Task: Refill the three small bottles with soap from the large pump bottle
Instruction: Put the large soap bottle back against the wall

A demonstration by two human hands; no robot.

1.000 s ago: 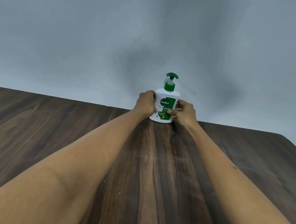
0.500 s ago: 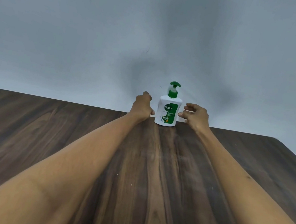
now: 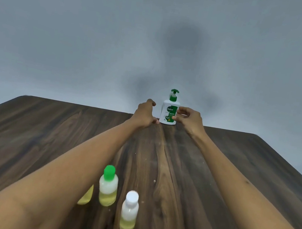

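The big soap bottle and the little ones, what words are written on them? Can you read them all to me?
"Dettol": on the green label of the pump bottle.
"ORIGINAL": below it on the same label.
Smaller print and a badge with numbers lower on that label: too small to read.
Green-capped bottle, white-capped bottle, third small bottle behind the left arm: no words visible.

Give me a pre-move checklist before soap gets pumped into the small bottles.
1. Pump bottle upright on the table: ok.
2. Grip on pump bottle: not ok; left hand and right hand sit beside it, fingers loosely curled, holding nothing.
3. Caps off: not ok; green-capped bottle and white-capped bottle are capped.
4. Third bottle: cannot tell; mostly hidden behind left forearm.
5. Small bottles near the pump: not ok; they stand at the near edge, pump at the far edge.
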